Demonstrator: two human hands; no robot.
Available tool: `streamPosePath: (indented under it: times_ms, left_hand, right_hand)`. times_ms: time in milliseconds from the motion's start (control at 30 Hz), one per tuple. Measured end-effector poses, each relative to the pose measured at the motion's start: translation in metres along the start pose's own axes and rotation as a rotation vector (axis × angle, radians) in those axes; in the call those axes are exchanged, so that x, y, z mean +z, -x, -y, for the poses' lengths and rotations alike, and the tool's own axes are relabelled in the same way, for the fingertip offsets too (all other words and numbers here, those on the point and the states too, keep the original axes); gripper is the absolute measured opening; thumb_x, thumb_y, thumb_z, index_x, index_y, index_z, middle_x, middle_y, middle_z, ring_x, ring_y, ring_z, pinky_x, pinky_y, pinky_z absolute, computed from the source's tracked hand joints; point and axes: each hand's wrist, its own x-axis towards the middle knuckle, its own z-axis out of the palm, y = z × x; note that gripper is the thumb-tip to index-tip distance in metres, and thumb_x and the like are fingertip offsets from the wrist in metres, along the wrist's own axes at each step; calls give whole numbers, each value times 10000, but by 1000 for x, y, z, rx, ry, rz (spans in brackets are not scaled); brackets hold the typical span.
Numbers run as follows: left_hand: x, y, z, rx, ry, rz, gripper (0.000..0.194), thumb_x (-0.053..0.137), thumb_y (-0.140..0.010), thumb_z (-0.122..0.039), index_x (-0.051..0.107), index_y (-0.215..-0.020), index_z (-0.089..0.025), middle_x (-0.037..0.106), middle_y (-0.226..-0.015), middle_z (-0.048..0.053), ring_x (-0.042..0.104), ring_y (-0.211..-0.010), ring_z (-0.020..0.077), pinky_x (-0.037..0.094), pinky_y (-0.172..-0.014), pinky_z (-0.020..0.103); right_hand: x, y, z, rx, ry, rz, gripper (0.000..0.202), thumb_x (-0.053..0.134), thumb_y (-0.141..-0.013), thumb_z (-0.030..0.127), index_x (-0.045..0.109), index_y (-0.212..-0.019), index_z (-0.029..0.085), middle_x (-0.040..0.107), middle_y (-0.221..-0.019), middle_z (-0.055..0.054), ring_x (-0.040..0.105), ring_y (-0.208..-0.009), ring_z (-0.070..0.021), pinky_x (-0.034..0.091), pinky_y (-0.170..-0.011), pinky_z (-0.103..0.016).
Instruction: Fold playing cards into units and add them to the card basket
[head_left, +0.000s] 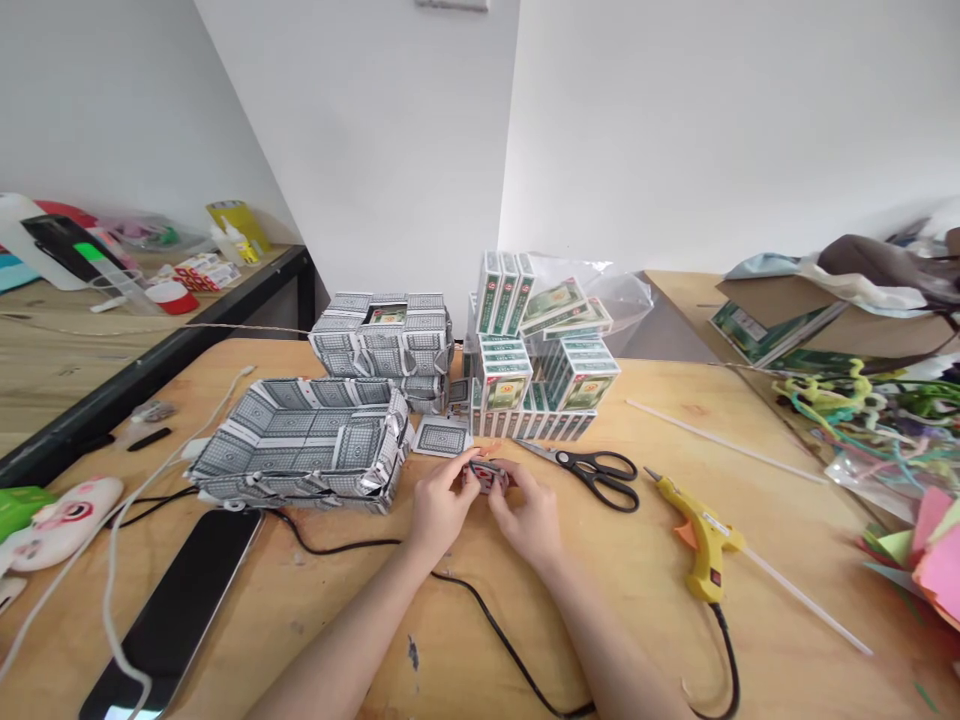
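Observation:
Both my left hand [442,505] and my right hand [531,510] hold a small folded playing card [489,477] between fingertips and thumbs, low over the wooden table [345,610]. Just behind them a stack of playing cards [442,436] lies back side up. To the left stands an open box made of folded cards [300,440], and behind it another card-built block [382,340]. Green-and-white card packs [506,375] are piled behind my hands. Black-handled scissors [600,475] lie right of my right hand, with a yellow glue gun [705,540] farther right.
A black phone [180,610] lies at the left under a white cable [112,570]. A black cord [487,615] runs beneath my forearms. Clear glue sticks [727,440], pipe cleaners [847,410], coloured paper [937,560] and a cardboard box [847,330] are at the right.

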Motion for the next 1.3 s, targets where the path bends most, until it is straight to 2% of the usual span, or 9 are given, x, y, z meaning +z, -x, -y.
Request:
streamPosePath:
  times_ms: [200, 300, 433, 567, 667, 900, 1100, 1200, 1300]
  left_hand:
    - [-1, -1, -6, -115, 187, 64, 402, 514, -754, -177, 492, -1155, -195, 670, -957, 42, 630, -837, 136, 498, -764, 253]
    - [1, -1, -6, -150, 264, 95, 287, 514, -750, -168, 523, -1037, -172, 670, -898, 45, 631, -789, 128, 506, -731, 255]
    - [3, 0, -4, -160, 279, 64, 171, 506, -745, -151, 539, -912, -160, 664, -837, 43, 624, -723, 119, 507, -662, 235]
    - [2, 0, -2, -140, 176, -7, 153, 504, -732, -145, 570, -868, -171, 658, -797, 28, 610, -699, 122, 493, -648, 236]
    - [0, -2, -2, -93, 115, -44, 155, 492, -727, -129, 589, -836, -179, 652, -805, 22, 598, -725, 125, 484, -666, 238]
    - [-2, -3, -6, 38, 172, 32, 204, 474, -734, -96, 622, -836, -192, 638, -820, 30, 590, -774, 130, 486, -700, 243]
    - [-3, -3, -8, 66, 247, 56, 248, 476, -759, -109, 639, -916, -210, 628, -938, 43, 590, -868, 136, 492, -764, 258]
    - [-3, -2, -10, 45, 286, 78, 253, 494, -757, -127, 634, -947, -219, 624, -977, 46, 577, -931, 154, 470, -838, 300]
    - [0, -2, -8, -66, 313, 59, 273, 510, -754, -147, 599, -1005, -207, 634, -988, 52, 585, -921, 161, 471, -830, 312]
  right_hand:
    - [5, -2, -8, 192, -161, -68, 225, 468, -796, 285, 622, -931, 191, 691, -825, -44, 633, -652, -164, 507, -566, -254]
    - [5, -3, -13, 242, -188, -103, 250, 473, -792, 302, 620, -941, 166, 686, -807, -60, 620, -624, -171, 492, -535, -259]
    - [3, -4, -13, 222, -127, -81, 261, 458, -805, 321, 616, -946, 169, 683, -811, -57, 609, -616, -169, 476, -544, -259]
    - [3, -3, -10, 236, -84, -35, 285, 394, -842, 364, 593, -760, 176, 640, -601, -33, 575, -502, -160, 436, -468, -244]
    - [4, -3, -8, 324, -189, 34, 332, 355, -856, 402, 498, -638, 196, 556, -471, 2, 530, -400, -144, 400, -387, -229]
    - [2, -6, -4, 320, -442, 159, 270, 482, -795, 419, 556, -850, 165, 607, -602, -6, 550, -484, -135, 415, -404, -211]
    - [-3, -11, -1, 366, -670, 194, 202, 508, -778, 370, 526, -820, 173, 614, -648, -5, 566, -523, -134, 449, -474, -227]
    - [-4, -12, 0, 381, -718, 173, 193, 535, -754, 358, 519, -823, 178, 626, -680, -10, 584, -560, -144, 470, -514, -245]
    - [-3, -12, -2, 345, -671, 148, 167, 533, -753, 342, 512, -806, 185, 633, -707, -11, 590, -581, -146, 481, -538, -252]
